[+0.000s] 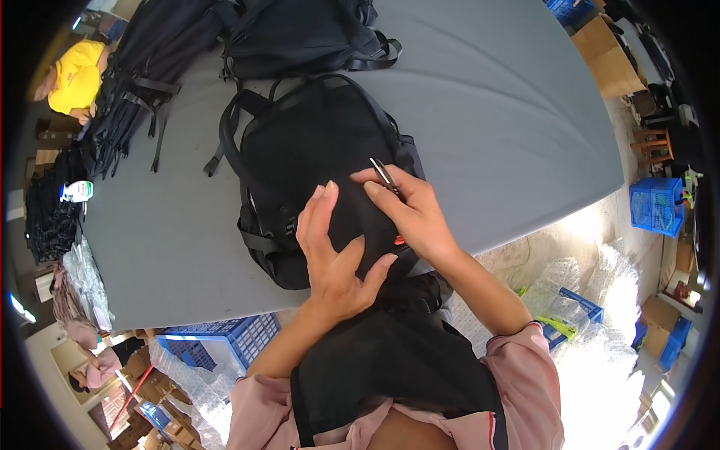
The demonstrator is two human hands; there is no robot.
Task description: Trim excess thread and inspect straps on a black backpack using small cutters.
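A black backpack lies on the grey cloth-covered table in front of me, its straps and top handle spread toward the far side. My right hand grips a small pair of thread snips between thumb and fingers, their metal tips pointing up and away over the bag. Beside it, my left hand rests on the lower part of the backpack with fingers apart, holding nothing I can see. A small orange-red patch shows beneath my right wrist.
More black backpacks are piled at the table's far left. A white bottle stands at the left edge. Blue crates and bubble wrap sit below the table. People in yellow and pink are at left.
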